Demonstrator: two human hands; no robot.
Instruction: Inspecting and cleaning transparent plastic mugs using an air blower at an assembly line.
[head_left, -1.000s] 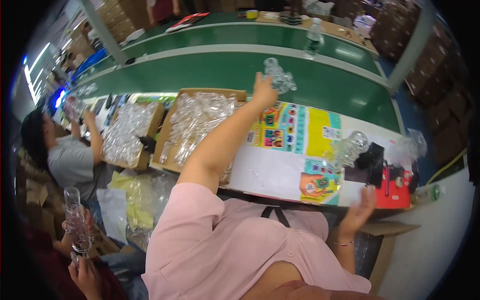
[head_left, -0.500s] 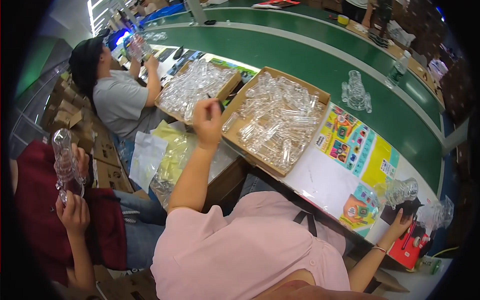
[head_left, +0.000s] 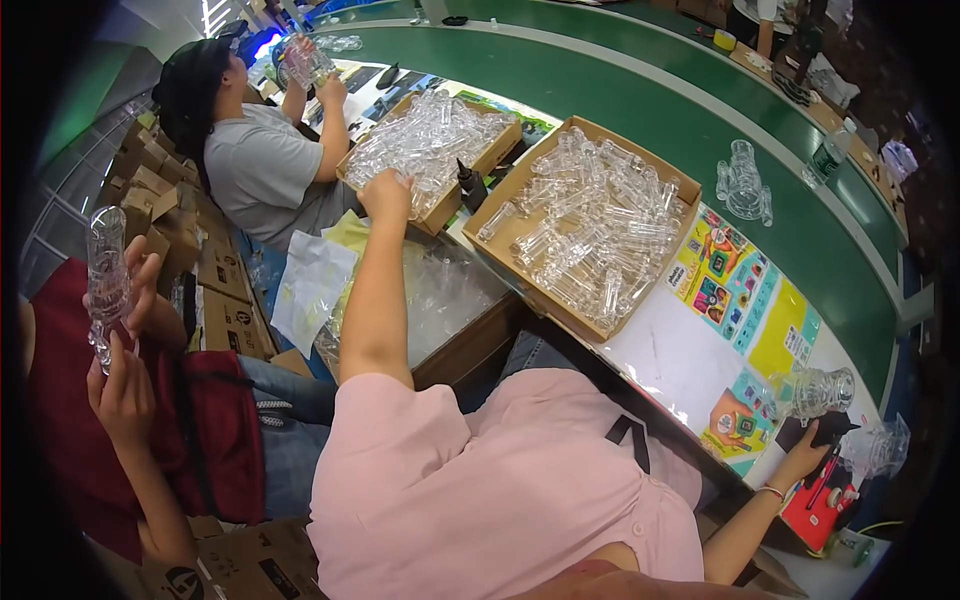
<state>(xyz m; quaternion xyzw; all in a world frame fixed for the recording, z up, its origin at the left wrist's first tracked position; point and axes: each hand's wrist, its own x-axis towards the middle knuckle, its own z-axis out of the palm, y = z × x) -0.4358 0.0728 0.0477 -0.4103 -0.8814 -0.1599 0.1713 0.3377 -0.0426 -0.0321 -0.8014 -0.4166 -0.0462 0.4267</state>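
My left hand [head_left: 388,195] reaches to the near edge of the farther cardboard box of clear glass tubes [head_left: 440,135]. Its fingers are bent together, and what they may hold is hidden. Just right of it, a black bottle with a pointed nozzle [head_left: 471,186] stands between that box and a nearer cardboard box of glass tubes [head_left: 590,225]. At the far right of the table my right hand [head_left: 803,457] is closed around a black nozzle bottle [head_left: 828,430]. A clear ribbed glass piece [head_left: 822,392] lies right above this hand.
Another glass piece [head_left: 742,180] stands on the green surface [head_left: 640,80], near a plastic bottle [head_left: 828,152]. A bagged glass piece [head_left: 880,445] and a red sheet [head_left: 812,515] are at the right. At left, one person in red [head_left: 120,400] holds glassware; another in grey [head_left: 262,150] works farther off.
My left hand has moved left from beside the standing black bottle to the farther box's edge, leaving the bottle in plain view. My right hand stays in place. The view has shifted slightly.
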